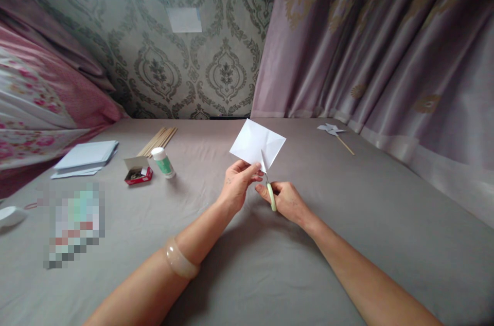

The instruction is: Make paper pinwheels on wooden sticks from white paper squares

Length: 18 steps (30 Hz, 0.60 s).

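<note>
Your left hand (pixel 236 187) pinched folded white paper (pixel 258 145) by lower corner, above middle of bed (pixel 347 243). Your right hand (pixel 285 200) gripped green-handled scissors (pixel 270 189), blades entering crease. Best cut along crease, stopping short of centre, paper taut.

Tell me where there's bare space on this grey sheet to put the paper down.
Bare grey sheet lies right of the right hand, toward the curtain, short of the white paper pinwheel. Crowded left: green-labelled glue bottle, red box, wooden sticks, white paper stack.
</note>
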Tool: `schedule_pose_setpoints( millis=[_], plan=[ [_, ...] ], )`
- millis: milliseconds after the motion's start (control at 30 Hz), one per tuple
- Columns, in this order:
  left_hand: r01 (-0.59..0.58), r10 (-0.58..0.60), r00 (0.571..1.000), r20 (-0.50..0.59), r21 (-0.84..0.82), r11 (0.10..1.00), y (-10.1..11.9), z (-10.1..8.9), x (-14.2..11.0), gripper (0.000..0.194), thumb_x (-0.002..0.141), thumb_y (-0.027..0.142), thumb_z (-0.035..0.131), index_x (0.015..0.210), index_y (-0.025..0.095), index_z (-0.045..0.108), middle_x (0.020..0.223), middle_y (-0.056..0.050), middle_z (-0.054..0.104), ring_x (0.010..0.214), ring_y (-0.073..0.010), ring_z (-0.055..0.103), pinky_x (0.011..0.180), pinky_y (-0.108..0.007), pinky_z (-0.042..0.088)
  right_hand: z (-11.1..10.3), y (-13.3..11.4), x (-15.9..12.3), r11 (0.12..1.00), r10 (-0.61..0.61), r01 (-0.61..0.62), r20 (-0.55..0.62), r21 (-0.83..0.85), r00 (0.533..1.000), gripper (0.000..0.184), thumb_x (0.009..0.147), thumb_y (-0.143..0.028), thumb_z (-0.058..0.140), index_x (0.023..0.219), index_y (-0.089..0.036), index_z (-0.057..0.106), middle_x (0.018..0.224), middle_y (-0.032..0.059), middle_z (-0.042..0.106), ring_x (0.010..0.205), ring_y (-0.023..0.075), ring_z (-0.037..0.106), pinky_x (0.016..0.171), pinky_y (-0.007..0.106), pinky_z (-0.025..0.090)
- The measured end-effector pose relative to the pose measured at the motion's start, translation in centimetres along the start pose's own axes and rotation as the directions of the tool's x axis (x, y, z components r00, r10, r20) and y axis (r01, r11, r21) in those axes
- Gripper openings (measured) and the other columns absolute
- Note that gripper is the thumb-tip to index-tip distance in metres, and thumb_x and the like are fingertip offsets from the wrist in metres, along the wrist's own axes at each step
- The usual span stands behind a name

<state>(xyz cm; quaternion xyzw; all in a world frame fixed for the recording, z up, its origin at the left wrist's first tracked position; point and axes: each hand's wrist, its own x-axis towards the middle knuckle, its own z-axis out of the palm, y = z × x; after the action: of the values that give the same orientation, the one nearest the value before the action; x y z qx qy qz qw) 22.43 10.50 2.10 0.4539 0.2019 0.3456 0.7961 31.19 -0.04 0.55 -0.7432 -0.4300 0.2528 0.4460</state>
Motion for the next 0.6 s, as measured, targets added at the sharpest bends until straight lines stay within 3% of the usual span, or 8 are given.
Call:
schedule_pose_setpoints(
  millis=[600],
  plan=[
    [0.000,0.000,1.000,-0.017,-0.008,1.000,-0.05,-0.11,0.12,0.023,0.058,0.024,0.080,0.073,0.012,0.067,0.066,-0.002,0.064,0.059,-0.0094,0.059,0.057,-0.021,0.046,-0.13,-0.24,-0.13,0.998,0.002,-0.003,-0.018,-0.055,1.000,0.056,0.071,-0.068,0.056,0.051,-0.018,0.041,0.056,-0.0042,0.028,0.056,0.0091,0.028,0.049,0.026,0.021]
  ],
)
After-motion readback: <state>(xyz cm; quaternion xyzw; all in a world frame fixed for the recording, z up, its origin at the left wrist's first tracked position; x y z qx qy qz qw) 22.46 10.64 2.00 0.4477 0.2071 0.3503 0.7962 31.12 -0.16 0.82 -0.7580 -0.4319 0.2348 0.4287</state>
